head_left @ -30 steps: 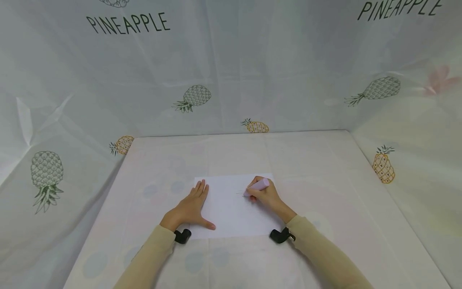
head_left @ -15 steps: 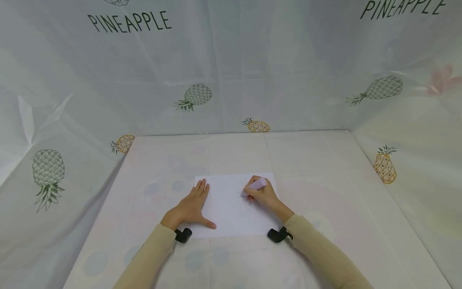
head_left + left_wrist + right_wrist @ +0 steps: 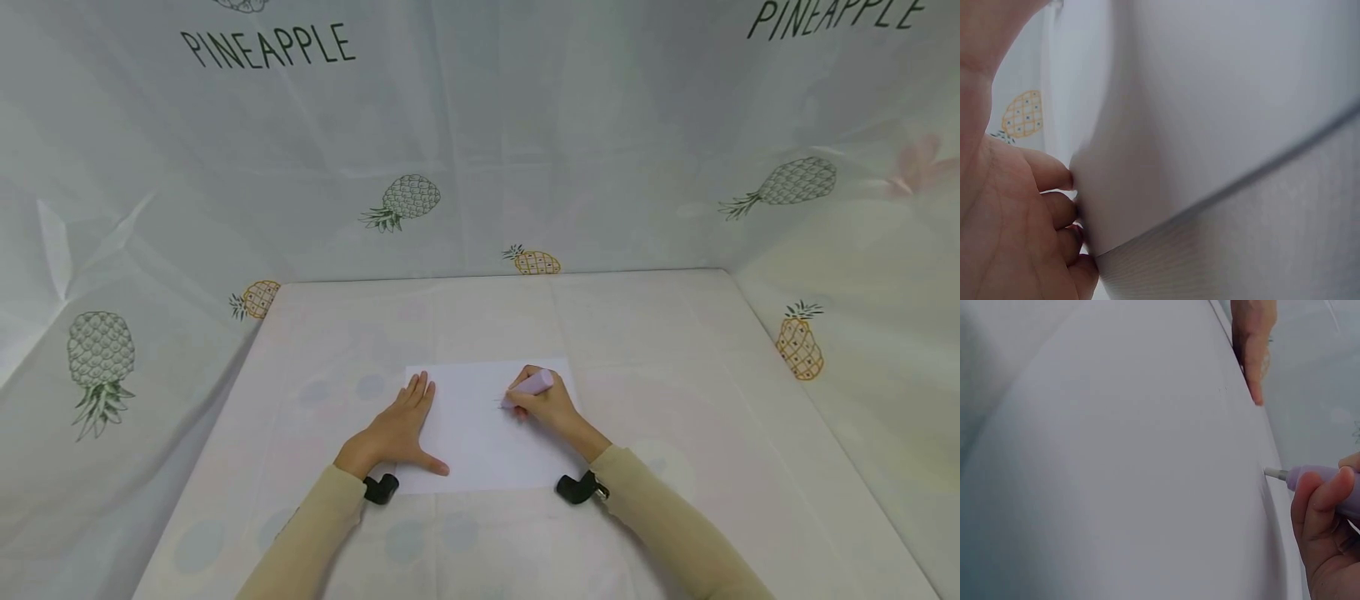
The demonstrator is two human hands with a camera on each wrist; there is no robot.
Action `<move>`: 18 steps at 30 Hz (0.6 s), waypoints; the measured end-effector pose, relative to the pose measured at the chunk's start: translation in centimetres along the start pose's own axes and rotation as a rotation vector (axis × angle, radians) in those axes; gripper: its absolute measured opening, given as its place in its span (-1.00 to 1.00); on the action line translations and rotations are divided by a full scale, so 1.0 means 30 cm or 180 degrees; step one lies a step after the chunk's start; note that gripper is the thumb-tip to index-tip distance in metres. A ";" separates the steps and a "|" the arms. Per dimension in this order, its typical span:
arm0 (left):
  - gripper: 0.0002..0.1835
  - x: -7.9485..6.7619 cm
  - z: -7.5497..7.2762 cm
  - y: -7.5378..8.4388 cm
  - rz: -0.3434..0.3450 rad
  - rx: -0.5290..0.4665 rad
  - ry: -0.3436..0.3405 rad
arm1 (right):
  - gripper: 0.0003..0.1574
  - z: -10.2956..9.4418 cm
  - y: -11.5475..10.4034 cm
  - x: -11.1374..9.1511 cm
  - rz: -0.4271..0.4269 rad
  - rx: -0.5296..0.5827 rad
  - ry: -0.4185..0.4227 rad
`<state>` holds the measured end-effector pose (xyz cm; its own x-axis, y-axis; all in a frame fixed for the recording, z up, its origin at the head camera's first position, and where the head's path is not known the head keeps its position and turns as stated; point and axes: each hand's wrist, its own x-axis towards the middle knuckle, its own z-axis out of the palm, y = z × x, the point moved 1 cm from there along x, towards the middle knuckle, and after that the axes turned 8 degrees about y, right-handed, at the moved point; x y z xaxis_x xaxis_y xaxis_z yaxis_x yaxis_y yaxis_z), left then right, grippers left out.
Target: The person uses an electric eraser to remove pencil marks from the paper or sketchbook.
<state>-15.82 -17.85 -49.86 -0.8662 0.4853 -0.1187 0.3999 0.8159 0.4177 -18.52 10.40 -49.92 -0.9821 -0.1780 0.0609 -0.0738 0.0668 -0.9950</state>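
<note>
A white sheet of paper (image 3: 480, 454) lies flat on the covered table. My left hand (image 3: 393, 433) rests on its left side, fingers straight and thumb spread towards the front edge. My right hand (image 3: 553, 410) grips a thick lavender correction pen (image 3: 537, 382) near its narrow end. In the right wrist view, the pen's pale tip (image 3: 1270, 472) meets the sheet, and the fingers curl round the body. Small faint marks (image 3: 498, 401) show on the paper just left of the tip. The left wrist view shows my left palm (image 3: 1010, 225) beside the paper's edge.
A pale cloth with faint dots covers the table (image 3: 637, 325). Behind and at both sides hang sheets printed with pineapples (image 3: 411, 197). Dark wrist cameras sit under both wrists, the left camera (image 3: 381, 489) and the right camera (image 3: 576, 489) close to the paper's front edge.
Over the last second my right hand has shifted slightly left with the correction pen, then stayed almost still. My left hand keeps its place on the paper.
</note>
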 end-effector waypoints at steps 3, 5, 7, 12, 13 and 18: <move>0.54 0.001 0.002 -0.003 0.0001 0.0004 0.0001 | -0.89 -0.009 -0.005 -0.002 0.0037 -0.0036 0.0026; 0.54 0.001 0.004 -0.005 0.0006 -0.0009 0.0005 | -0.88 -0.015 -0.008 -0.005 0.0059 -0.0050 0.0035; 0.54 0.001 0.004 -0.006 0.0010 -0.0021 0.0014 | -0.88 -0.020 -0.009 -0.006 0.0074 -0.0055 0.0038; 0.54 0.000 0.006 -0.011 0.0011 -0.0042 0.0021 | -0.88 -0.024 -0.003 -0.004 0.0091 -0.0019 0.0032; 0.54 0.000 0.006 -0.011 0.0008 -0.0044 0.0020 | -0.88 -0.022 -0.001 -0.003 0.0080 -0.0011 0.0025; 0.54 0.000 0.004 -0.007 0.0015 -0.0075 0.0040 | -0.89 -0.005 0.006 0.003 0.0014 0.0023 -0.0054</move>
<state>-15.85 -17.99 -50.07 -0.8681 0.4852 -0.1054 0.3970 0.8058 0.4395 -18.64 10.53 -50.09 -0.9794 -0.1943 0.0554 -0.0684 0.0606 -0.9958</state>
